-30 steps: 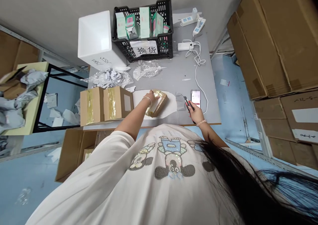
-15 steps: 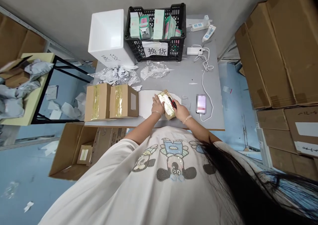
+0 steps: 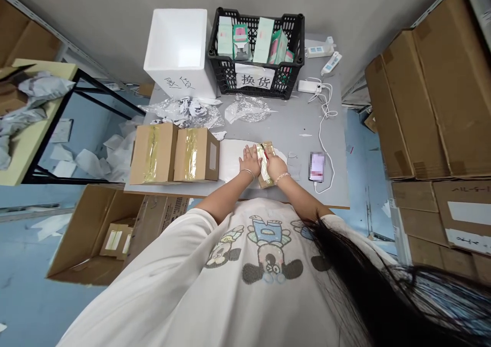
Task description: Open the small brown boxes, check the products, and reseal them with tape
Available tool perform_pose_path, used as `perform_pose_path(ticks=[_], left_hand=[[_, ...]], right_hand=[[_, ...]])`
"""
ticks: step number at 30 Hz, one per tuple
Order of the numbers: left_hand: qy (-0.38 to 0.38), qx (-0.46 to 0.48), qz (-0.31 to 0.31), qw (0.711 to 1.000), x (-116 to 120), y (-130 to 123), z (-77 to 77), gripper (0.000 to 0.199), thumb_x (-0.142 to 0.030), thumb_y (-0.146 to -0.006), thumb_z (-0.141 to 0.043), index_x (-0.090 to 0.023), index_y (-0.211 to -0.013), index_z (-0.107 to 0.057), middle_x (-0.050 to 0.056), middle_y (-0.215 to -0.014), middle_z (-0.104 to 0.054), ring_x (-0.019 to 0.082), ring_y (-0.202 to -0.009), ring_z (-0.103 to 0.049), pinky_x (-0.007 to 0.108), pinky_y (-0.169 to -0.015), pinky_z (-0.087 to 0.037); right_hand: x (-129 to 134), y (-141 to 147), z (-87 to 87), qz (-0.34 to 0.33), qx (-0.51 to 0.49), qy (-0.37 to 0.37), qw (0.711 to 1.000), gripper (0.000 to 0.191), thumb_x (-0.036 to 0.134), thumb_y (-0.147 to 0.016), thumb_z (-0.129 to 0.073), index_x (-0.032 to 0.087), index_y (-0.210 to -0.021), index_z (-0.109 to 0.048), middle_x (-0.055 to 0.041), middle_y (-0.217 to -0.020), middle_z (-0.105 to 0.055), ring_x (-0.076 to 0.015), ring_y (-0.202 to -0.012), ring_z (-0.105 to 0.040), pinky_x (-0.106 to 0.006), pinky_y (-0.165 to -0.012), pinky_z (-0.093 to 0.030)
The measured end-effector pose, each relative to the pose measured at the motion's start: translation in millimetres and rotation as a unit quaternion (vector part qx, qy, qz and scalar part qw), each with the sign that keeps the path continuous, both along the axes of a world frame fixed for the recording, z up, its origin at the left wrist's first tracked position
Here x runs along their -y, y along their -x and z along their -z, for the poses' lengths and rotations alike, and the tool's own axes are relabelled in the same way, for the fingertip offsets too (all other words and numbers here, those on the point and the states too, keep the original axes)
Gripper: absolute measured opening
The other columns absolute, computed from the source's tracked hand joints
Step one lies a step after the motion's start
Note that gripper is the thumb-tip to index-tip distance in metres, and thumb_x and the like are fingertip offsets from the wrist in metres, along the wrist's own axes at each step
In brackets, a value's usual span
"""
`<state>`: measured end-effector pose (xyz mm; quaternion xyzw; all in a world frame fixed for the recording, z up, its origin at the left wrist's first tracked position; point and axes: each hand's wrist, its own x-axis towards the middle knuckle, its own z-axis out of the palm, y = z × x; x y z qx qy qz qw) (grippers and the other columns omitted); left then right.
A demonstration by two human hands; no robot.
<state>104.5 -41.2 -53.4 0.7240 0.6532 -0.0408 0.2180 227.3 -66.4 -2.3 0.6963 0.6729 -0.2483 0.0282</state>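
Note:
A small cardboard box [image 3: 264, 178] with shiny gold-tan tape lies on white paper near the front edge of the table. My left hand [image 3: 250, 161] rests flat on its left side, fingers spread. In my right hand [image 3: 275, 166], on the box's right side, the fingers are wrapped round a red and black box cutter [image 3: 266, 154]. Most of the cutter is covered by the hand, and its tip is at the tape toward the far end. Whether the blade is in the tape I cannot tell.
Two taped cartons [image 3: 197, 155] stand left of my hands. Behind are a white foam box [image 3: 180, 81], a black crate [image 3: 256, 76] of small green-white boxes and crumpled plastic wrap [image 3: 249, 108]. A charging phone [image 3: 317, 166] lies right. Large cartons [image 3: 425, 107] are stacked beyond.
The small box has turned straighter to me. My right hand with the box cutter has moved up along the tape, away from me. My left hand stays on the box. The view has shifted slightly.

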Motion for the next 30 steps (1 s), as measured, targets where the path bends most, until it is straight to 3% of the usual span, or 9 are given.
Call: perform_pose_path(ticks=[7, 16, 26, 30], left_hand=[[0.005, -0.004, 0.012, 1.000, -1, -1, 0.6, 0.071, -0.045, -0.098, -0.025, -0.016, -0.158, -0.003, 0.019, -0.164, -0.002, 0.032, -0.151, -0.010, 0.057, -0.114, -0.026], [0.001, -0.019, 0.013, 1.000, -1, -4, -4.0, 0.070, -0.043, -0.098, -0.025, -0.015, -0.158, -0.003, 0.018, -0.164, -0.002, 0.031, -0.151, -0.009, 0.061, -0.113, -0.027], [0.012, 0.036, -0.008, 0.999, -2, -3, 0.2, 0.071, -0.039, -0.097, -0.026, -0.015, -0.158, 0.000, 0.016, -0.165, 0.000, 0.031, -0.151, -0.007, 0.062, -0.113, -0.024], [0.013, 0.035, -0.006, 0.999, -1, -3, 0.7, 0.070, -0.038, -0.097, -0.026, -0.015, -0.158, 0.001, 0.017, -0.164, 0.001, 0.032, -0.151, -0.007, 0.064, -0.113, -0.024]], right_hand=[[4, 8, -2.3, 0.000, 0.034, 0.036, 0.999, 0.060, 0.026, -0.102, -0.019, 0.023, -0.159, -0.004, -0.0188, -0.127, -0.059, -0.0272, -0.106, -0.063, -0.036, -0.087, -0.046], [13, 17, -5.0, 0.018, 0.072, 0.059, 0.996, 0.057, 0.028, -0.102, -0.021, 0.025, -0.159, -0.010, -0.0180, -0.123, -0.061, -0.0263, -0.103, -0.064, -0.035, -0.085, -0.048], [32, 12, -12.7, 0.022, 0.049, 0.094, 0.994, 0.069, 0.024, -0.096, -0.044, 0.021, -0.158, -0.015, -0.0180, -0.116, -0.067, -0.0268, -0.102, -0.065, -0.033, -0.084, -0.046], [62, 5, -23.0, 0.023, 0.055, 0.120, 0.991, 0.066, 0.020, -0.094, -0.044, 0.021, -0.157, -0.022, -0.0196, -0.115, -0.068, -0.0288, -0.099, -0.067, -0.035, -0.083, -0.046]])
